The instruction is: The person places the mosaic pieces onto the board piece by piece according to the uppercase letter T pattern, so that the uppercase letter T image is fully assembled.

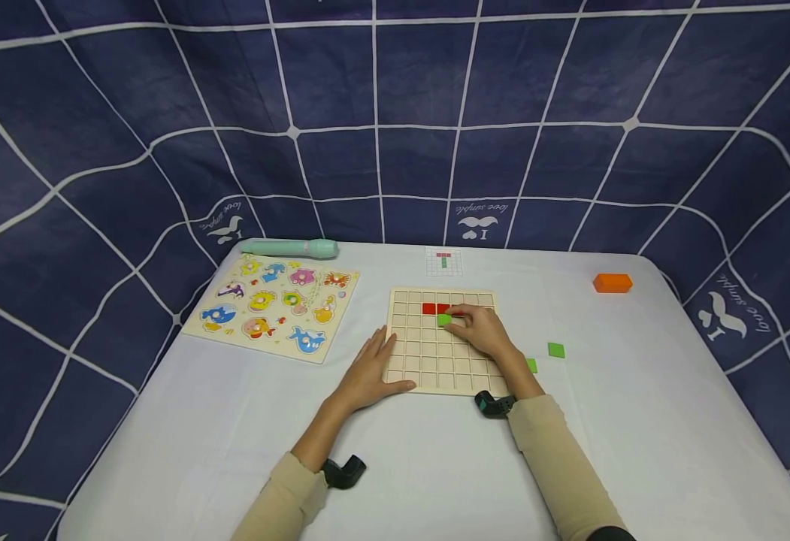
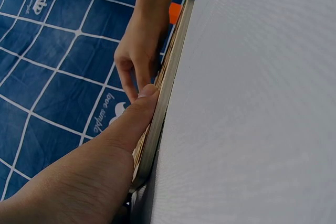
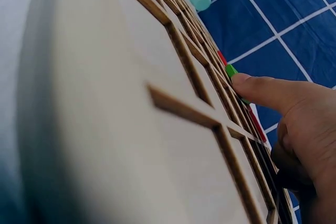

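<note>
A wooden grid board [image 1: 428, 364] lies on the white table. My left hand [image 1: 366, 379] rests along its left edge, fingers straight, thumb on the near left corner. Over the upper part of the board my right hand [image 1: 481, 330] pinches a green square tile [image 1: 444, 320] between thumb and fingers, just below a row of red tiles [image 1: 429, 309]. The right end of that row is partly covered by the right fingers. In the right wrist view the thumb [image 3: 262, 90] presses on the green tile [image 3: 231, 71].
Loose green tiles [image 1: 556, 350] lie right of the board, one partly behind the right wrist. A small pattern card [image 1: 444, 262] sits beyond the board. At left are an animal peg puzzle [image 1: 273, 304] and a mint-green cylinder [image 1: 289, 249]; an orange block [image 1: 612, 283] stands far right.
</note>
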A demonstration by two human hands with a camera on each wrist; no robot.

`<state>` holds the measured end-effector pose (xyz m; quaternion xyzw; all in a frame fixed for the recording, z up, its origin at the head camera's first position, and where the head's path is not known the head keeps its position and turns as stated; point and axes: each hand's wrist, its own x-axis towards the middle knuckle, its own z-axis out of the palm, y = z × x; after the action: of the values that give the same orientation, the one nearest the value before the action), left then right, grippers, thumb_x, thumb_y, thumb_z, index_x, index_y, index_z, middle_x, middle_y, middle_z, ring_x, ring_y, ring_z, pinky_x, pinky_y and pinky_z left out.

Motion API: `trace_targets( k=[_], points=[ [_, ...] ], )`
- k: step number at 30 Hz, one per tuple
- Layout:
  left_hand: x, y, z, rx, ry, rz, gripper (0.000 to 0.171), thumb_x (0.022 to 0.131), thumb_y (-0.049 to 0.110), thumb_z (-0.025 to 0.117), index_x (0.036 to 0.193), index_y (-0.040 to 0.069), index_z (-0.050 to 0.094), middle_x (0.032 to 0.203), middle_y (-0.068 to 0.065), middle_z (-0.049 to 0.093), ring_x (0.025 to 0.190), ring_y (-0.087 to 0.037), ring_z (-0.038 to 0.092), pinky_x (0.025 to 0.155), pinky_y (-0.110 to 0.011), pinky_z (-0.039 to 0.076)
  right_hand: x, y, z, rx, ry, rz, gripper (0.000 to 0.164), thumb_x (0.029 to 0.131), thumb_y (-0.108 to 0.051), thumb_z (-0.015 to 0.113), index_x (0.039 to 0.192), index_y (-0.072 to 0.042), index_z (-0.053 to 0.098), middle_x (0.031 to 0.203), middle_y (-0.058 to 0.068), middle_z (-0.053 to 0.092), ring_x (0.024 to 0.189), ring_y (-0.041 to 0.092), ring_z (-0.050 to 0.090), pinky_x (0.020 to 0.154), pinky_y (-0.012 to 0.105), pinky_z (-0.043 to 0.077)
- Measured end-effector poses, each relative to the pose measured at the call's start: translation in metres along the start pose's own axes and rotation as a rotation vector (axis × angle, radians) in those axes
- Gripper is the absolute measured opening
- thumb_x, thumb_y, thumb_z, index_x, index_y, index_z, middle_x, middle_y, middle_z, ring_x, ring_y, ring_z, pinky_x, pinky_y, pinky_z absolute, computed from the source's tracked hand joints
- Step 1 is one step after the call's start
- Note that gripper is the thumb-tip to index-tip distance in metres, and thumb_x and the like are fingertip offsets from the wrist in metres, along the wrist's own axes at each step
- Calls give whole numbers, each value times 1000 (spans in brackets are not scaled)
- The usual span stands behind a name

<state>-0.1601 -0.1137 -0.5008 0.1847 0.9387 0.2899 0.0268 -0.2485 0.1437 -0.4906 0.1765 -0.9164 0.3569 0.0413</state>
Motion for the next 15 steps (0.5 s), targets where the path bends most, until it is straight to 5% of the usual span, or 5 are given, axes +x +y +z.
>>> trace_targets(
  k=[15],
  points=[
    [0, 0, 0, 13, 2, 2, 102, 72, 65, 64, 145, 4, 26, 153, -12, 10, 140, -22, 4, 112, -37, 9, 0, 1, 1, -11, 3, -7, 32, 79, -32, 73, 106, -15, 70, 49, -5, 35, 45, 11, 30, 48, 29, 29]
  ],
)
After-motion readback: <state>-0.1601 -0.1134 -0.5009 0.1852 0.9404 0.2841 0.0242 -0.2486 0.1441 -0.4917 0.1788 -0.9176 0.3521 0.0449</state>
